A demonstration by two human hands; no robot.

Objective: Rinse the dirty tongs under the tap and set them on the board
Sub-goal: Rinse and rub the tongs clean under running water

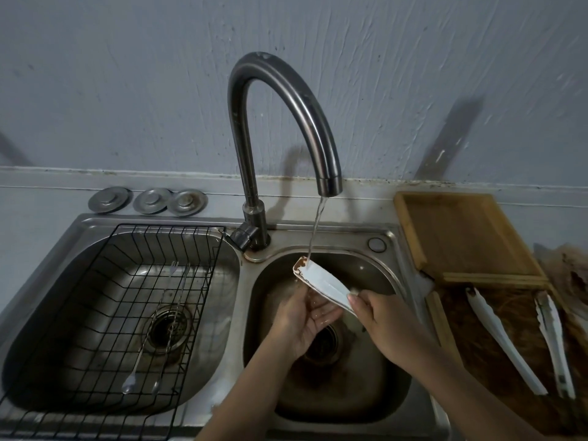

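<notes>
Left hand (pixel 305 316) cupped palm-up, right hand (pixel 380 316) pinching.

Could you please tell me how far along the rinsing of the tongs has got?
Looks done: nothing clearly; two tongs lie on the stained surface beside the wooden board, one tip still brown. In hand: the right hand grips the white tongs under the tap's stream while the open left hand cups beneath; brown residue remains at the tip. Left: finish rinsing and set them on the board.

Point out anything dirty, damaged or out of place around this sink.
The tongs held under the tap have brown residue along their tip. Rusty staining rings the tap's base, and the board on the right is heavily stained. Three strainer lids lie loose behind the sink.
</notes>
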